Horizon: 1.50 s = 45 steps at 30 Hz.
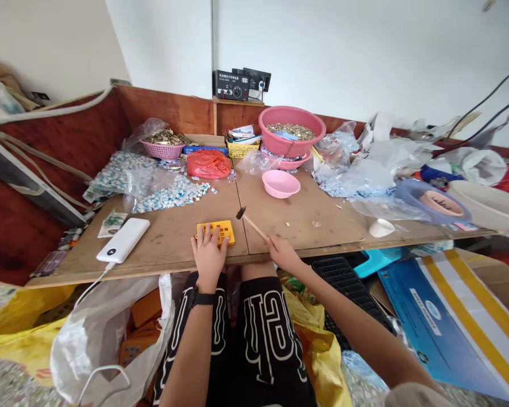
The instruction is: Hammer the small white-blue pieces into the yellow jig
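Observation:
My left hand (209, 259) lies with fingers spread across the near left part of a yellow-orange plastic frame (225, 230) with square openings. The frame rests flat on the brown tabletop near its front edge. My right hand (283, 253) is closed round the wooden handle of a small hammer (254, 226). The dark hammer head is raised just right of the frame, apart from it. To the left sits a white power bank (124, 240) with a cable plugged in. Behind the frame is a loose heap of small white-and-blue pieces (173, 194).
A small pink bowl (281, 184) stands behind the hammer. Farther back are a large pink basin (292, 141) of small metal parts, a red plastic bag (208, 164) and a pink basket (164, 149). Plastic bags (373, 164) and a white cup (382, 228) lie to the right.

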### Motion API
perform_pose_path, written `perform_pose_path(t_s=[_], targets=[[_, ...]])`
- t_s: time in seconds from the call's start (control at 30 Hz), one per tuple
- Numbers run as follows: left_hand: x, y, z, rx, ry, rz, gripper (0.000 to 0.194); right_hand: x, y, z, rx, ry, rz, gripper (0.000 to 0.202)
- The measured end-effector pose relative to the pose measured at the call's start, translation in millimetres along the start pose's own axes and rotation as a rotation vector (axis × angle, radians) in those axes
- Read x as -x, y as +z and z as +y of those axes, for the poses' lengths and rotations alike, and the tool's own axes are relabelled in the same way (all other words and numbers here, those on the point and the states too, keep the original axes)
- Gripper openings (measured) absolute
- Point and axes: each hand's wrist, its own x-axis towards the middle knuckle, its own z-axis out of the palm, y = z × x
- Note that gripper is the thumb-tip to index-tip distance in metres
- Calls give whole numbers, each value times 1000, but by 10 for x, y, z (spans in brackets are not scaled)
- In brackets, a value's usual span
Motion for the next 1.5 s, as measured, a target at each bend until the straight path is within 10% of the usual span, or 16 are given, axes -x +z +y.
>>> perform_pose_path(t_s=[0.27, 0.63, 0.9, 1.17, 1.33, 1.5], targets=[[49, 33, 2, -19, 7, 7, 59, 417, 400, -87, -89, -32, 137, 45], [52, 34, 6, 28, -13, 25, 57, 164, 142, -264, -72, 39, 227, 44], [62, -34, 32, 30, 5, 5, 57, 22, 234, -456, 69, 77, 38, 40], [24, -173, -4, 6, -43, -29, 54, 521, 182, -259, -157, -1, 208, 47], [3, -238, 24, 17, -84, -66, 47, 833, 426, -221, -117, 27, 111, 43], [-108, -354, 52, -30, -149, -42, 39, 779, 247, -173, -65, 82, 45, 38]])
